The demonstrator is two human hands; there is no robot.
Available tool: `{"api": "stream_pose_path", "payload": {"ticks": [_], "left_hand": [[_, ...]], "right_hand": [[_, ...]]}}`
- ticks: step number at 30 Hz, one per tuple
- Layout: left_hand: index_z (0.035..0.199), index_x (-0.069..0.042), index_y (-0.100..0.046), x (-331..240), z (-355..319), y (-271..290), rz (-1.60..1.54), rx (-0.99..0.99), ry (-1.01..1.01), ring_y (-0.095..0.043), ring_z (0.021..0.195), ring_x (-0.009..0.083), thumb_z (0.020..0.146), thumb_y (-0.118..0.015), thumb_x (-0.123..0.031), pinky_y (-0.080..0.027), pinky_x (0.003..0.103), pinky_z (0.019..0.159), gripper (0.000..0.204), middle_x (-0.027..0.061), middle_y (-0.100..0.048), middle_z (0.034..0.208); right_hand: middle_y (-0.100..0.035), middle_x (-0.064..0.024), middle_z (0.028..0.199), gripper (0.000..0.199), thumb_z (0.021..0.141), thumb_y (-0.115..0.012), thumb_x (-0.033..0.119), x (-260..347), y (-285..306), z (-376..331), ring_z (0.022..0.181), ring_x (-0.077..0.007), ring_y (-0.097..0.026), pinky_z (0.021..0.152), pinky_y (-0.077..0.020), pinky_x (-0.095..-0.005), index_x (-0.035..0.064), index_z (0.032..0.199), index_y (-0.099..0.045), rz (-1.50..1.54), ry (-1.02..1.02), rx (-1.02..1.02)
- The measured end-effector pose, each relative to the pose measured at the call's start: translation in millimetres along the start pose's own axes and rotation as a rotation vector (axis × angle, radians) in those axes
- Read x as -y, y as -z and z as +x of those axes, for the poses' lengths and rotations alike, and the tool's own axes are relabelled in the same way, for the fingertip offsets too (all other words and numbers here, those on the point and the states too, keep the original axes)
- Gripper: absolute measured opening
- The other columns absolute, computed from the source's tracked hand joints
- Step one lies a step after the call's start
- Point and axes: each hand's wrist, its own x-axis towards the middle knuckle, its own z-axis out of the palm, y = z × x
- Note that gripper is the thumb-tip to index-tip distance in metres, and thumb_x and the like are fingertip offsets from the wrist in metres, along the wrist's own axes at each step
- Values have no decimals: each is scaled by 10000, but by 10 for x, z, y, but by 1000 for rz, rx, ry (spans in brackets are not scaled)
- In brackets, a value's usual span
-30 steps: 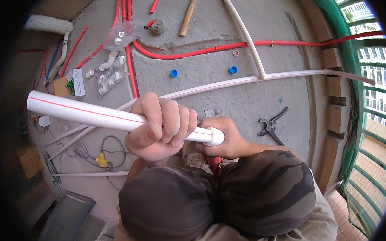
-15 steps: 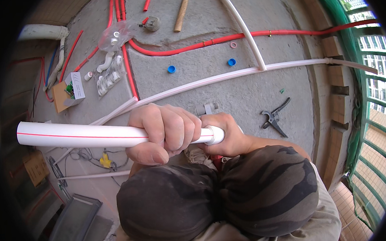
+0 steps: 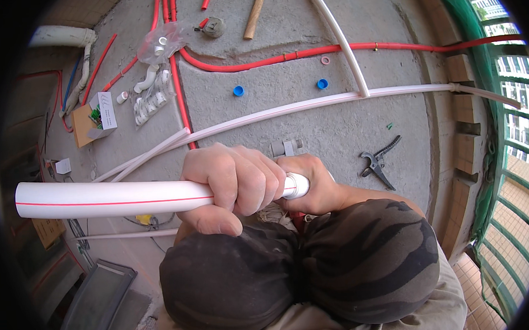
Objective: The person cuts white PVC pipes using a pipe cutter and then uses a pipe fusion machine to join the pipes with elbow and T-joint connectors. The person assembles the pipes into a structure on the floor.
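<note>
Just beyond the knees [image 3: 222, 279], a joint that could go crooked

Ahead of the knees, the left hand [image 3: 236, 184] is wrapped around a white pipe [image 3: 112, 197], whose free end juts well out to their left. Close beside it, the right hand [image 3: 312, 186] is curled about a white fitting [image 3: 295, 185] at the pipe's other end; whether the hands touch is hard to tell.

They hide most of the joint, so a shallow or skewed fit might pass unnoticed. Uneven force would be the likeliest cause: that overhang gives leverage, and a dip of the left hand could pull the pipe off line. Smooth plastic might also spin in a bare palm. Beyond the knees, to their right, a black cutter [image 3: 381, 163] lies splayed on the floor [image 3: 328, 127], where it could catch a step.
</note>
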Motion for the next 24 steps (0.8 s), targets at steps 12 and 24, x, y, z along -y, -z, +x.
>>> {"api": "stream_pose_path", "payload": {"ticks": [12, 24], "left_hand": [[741, -123, -420, 192, 105, 219, -65, -631, 182, -427, 484, 140, 874, -662, -123, -359, 315, 554, 276, 14, -455, 595], [729, -123, -447, 271, 196, 858, -124, -801, 291, -460, 533, 170, 966, -698, -321, -394, 316, 545, 398, 34, -465, 612]], "right_hand": [[-643, -52, 932, 346, 842, -782, 109, -145, 60, 85, 793, -122, -628, 630, -508, -279, 10, 1122, -605, 405, -342, 10], [-608, -138, 911, 386, 887, -777, 213, -316, -174, 93, 626, -136, -519, 541, -399, -262, 6, 1097, -527, 705, -294, -149]]}}
